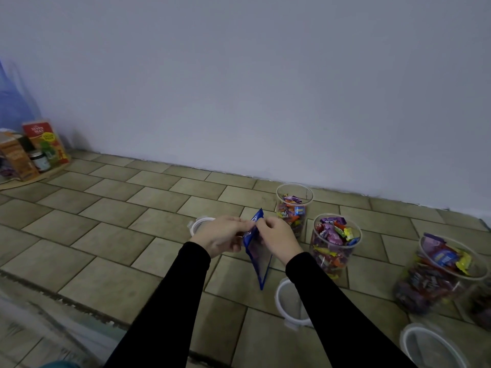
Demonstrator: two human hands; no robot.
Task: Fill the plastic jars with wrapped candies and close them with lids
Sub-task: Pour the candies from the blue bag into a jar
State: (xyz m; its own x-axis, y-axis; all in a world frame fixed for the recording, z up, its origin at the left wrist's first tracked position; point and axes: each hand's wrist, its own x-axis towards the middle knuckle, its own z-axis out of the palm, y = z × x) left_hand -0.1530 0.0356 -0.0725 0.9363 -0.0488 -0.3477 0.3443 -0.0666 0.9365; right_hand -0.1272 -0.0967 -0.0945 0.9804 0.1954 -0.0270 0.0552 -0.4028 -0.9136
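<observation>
Above a tiled counter (111, 211), left hand (223, 233) and right hand (276, 236) pinching the top of a blue candy bag (256, 251) between them, with three open candy-filled plastic jars (335, 243) to the right and lids (289, 301) lying nearby.

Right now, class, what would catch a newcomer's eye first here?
At centre, both hands, left and right, pinch the top of a blue bag above the tiled counter. To the right stand three open plastic jars of bright wrapped candies, with white lids lying nearby.
</observation>
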